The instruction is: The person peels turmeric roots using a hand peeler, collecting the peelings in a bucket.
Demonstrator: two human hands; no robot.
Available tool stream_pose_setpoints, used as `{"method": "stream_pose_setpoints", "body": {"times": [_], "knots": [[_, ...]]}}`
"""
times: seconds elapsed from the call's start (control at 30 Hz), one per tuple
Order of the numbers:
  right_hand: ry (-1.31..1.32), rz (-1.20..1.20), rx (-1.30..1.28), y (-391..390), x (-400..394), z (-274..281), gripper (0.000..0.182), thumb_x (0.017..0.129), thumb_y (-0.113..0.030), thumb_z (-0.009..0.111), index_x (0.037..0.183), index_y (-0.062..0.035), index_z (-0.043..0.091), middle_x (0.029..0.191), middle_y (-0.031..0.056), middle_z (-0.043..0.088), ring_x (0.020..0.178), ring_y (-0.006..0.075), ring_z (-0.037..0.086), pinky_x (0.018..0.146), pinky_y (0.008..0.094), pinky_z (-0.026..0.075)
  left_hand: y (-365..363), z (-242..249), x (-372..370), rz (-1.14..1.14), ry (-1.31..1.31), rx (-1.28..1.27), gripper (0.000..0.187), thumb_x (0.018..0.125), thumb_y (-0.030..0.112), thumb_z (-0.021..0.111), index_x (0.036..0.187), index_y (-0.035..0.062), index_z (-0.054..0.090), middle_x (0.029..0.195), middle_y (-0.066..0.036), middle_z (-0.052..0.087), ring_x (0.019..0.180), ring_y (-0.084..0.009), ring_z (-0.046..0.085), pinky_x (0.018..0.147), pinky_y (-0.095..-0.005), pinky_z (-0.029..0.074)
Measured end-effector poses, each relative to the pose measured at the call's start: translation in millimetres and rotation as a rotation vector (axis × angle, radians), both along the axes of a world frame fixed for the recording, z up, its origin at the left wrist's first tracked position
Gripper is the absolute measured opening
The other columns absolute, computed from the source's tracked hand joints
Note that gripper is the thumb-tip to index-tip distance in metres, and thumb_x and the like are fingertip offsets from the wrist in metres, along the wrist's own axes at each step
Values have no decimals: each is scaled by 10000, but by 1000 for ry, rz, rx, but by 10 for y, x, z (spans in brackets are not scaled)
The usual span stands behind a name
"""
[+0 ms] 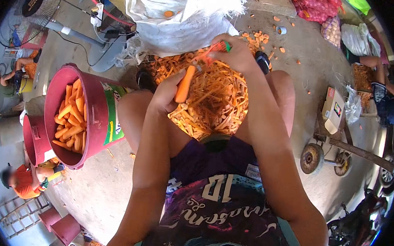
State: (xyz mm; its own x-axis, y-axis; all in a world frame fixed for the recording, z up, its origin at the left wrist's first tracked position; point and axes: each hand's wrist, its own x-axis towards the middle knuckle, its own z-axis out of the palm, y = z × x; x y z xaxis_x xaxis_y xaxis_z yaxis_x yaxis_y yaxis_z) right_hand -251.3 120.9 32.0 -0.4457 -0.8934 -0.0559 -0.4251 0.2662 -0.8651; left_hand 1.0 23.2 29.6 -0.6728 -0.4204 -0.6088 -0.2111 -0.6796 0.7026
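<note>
My left hand is wrapped round the lower part of a bright orange carrot, which points up and away from me. In my right hand is a red peeler with a green end, its head close to the carrot's upper tip. Both hands are over a heap of carrot peelings between my knees. To my left stands a big pink tub holding many smooth peeled carrots.
Ahead is a white woven sack with rough, unpeeled carrots in its mouth. A pedestal fan stands far left, a wheeled cart to the right. Other people sit around, among them a person in an orange shirt.
</note>
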Motion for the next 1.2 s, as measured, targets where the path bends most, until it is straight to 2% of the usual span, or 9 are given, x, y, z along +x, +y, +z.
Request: {"method": "stream_pose_setpoints", "body": {"times": [0.17,0.23,0.3,0.4,0.47,0.7,0.8,0.87,1.2], "knots": [[99,230,-195,86,520,119,561,808,-313,901,1286,-92,709,1187,150,751,1069,323,722,965,386,548,78,64,-168,196,183,150,381,1144,294,453,1433,80,577,1075,-24,678,875,-140,655,731,-268,550],[28,240,-170,54,487,138,415,815,-207,917,1150,-63,720,1139,72,743,1069,206,691,989,344,531,88,22,-201,198,206,171,376,1143,287,452,1430,79,577,1092,-28,681,892,-139,663,736,-276,558],[23,197,-158,6,374,85,405,820,-201,913,1153,-70,723,1132,72,743,1068,202,689,991,341,528,75,13,-170,192,223,189,370,1143,279,451,1427,78,577,1110,-33,685,909,-137,670,742,-284,566],[-15,72,-145,-4,124,-5,380,829,-180,906,1151,-89,727,1120,69,739,1056,192,682,988,338,522,61,26,-111,116,205,145,380,1135,358,477,1367,85,602,969,-40,677,743,-169,660,634,-311,561],[12,14,3,22,0,73,585,801,-309,912,1303,-92,702,1255,165,738,1140,282,706,1017,370,527,69,24,-106,71,87,78,369,1122,366,500,1352,103,618,907,-24,650,670,-150,618,566,-287,514],[139,-24,-143,81,133,59,532,798,-288,909,1263,-129,705,1191,138,754,1111,281,713,1023,390,528,39,9,-41,163,40,-18,331,1124,307,500,1335,83,623,945,-34,653,702,-138,614,572,-289,521],[9,223,-146,136,481,306,477,799,-209,922,1220,-104,724,1199,99,741,1114,230,692,1018,367,522,85,90,-123,233,77,16,350,1135,294,479,1339,39,604,996,-55,672,762,-155,639,615,-310,547],[135,227,-73,147,590,359,547,777,-207,930,1259,-70,710,1235,116,740,1144,240,698,1032,381,526,61,35,-177,189,210,177,410,1151,254,401,1496,62,511,1263,-83,665,990,-185,683,879,-344,590],[57,-31,3,70,-40,11,589,803,-330,904,1292,-83,689,1131,174,751,1053,302,714,951,387,545,74,-4,-49,40,142,81,364,1140,315,471,1351,45,594,1132,-80,692,922,-163,686,807,-329,588]]}}
